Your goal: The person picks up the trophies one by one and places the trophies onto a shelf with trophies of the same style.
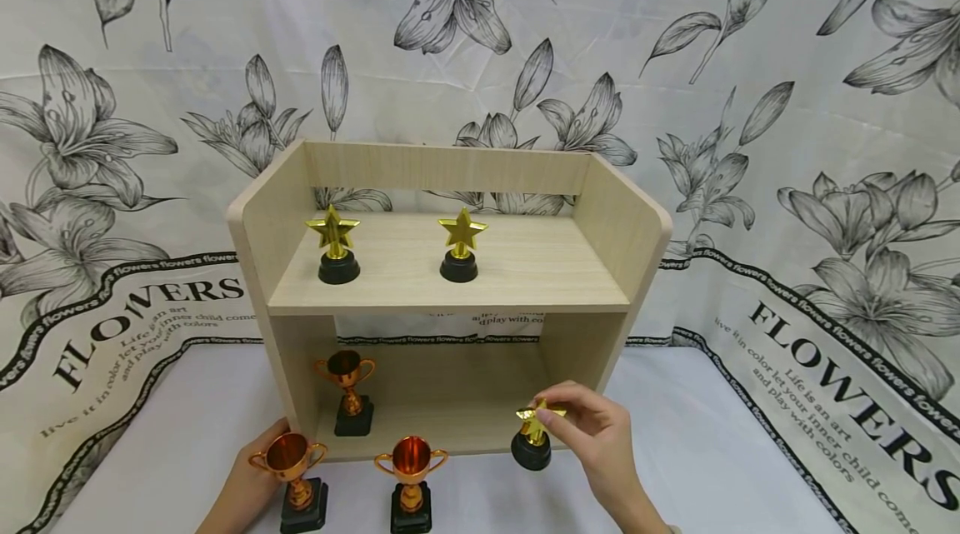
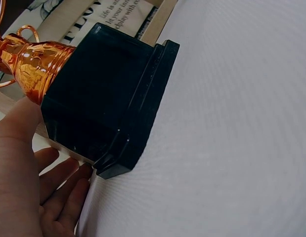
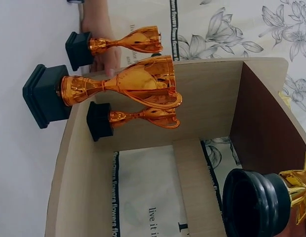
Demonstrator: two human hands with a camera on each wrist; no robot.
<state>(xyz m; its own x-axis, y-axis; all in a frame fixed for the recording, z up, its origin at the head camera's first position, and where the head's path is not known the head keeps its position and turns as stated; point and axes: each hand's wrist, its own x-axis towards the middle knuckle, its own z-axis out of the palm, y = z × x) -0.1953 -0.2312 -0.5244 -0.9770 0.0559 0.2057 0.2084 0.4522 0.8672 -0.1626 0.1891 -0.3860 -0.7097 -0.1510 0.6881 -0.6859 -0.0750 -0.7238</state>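
My right hand (image 1: 596,431) pinches a gold star trophy (image 1: 532,452) by its star, in front of the lower compartment's right side; the trophy tilts slightly, and its round black base shows in the right wrist view. At the lower left of the wooden shelf (image 1: 450,309), my left hand (image 1: 255,471) holds the side panel, thumb on one side and fingers on the other, partly hidden by a bronze cup trophy (image 1: 302,476). Another cup trophy (image 1: 411,476) stands in front of the shelf, and a third (image 1: 352,401) inside the lower compartment at left.
Two gold star trophies, one at the left (image 1: 334,242) and one near the middle (image 1: 461,244), stand on the upper level. A white cloth (image 1: 697,417) covers the table. Flower-printed fabric (image 1: 585,9) hangs behind the shelf.
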